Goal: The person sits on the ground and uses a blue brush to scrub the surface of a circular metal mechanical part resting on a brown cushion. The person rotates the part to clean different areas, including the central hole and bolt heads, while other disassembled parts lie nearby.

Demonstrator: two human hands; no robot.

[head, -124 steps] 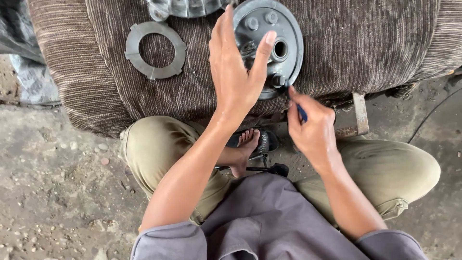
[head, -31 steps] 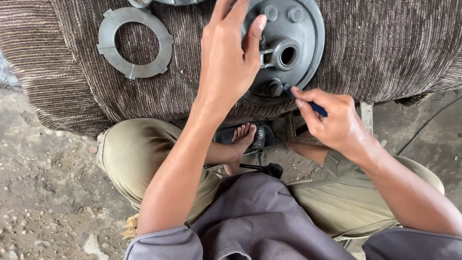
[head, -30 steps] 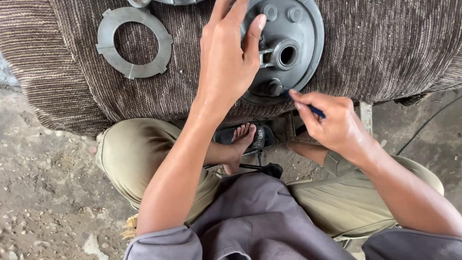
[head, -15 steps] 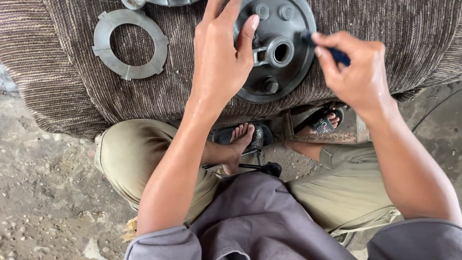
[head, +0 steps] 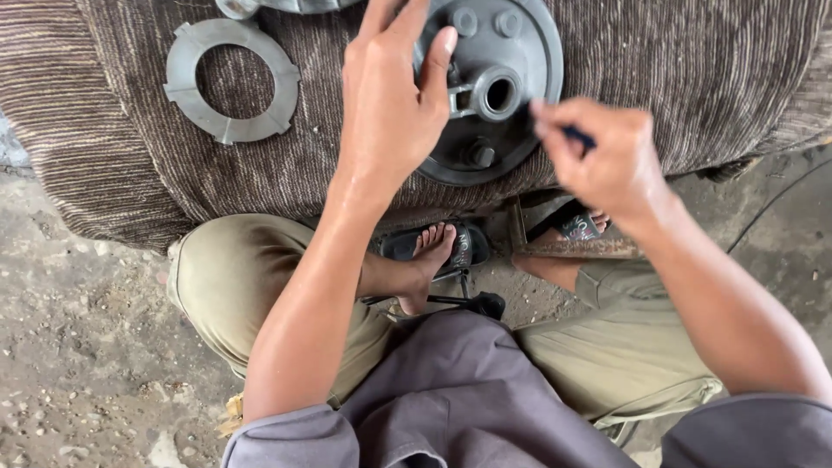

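While the left hand hides the hub, a ring lies apparently apart.

A makeshift ground-level repair workshop: bare dirt floor, metal machine parts on a striped cloth.

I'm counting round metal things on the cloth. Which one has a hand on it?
The dark round housing with the centre hole and bolts: the left hand rests on its edge. The flat grey ring lies apart, untouched.
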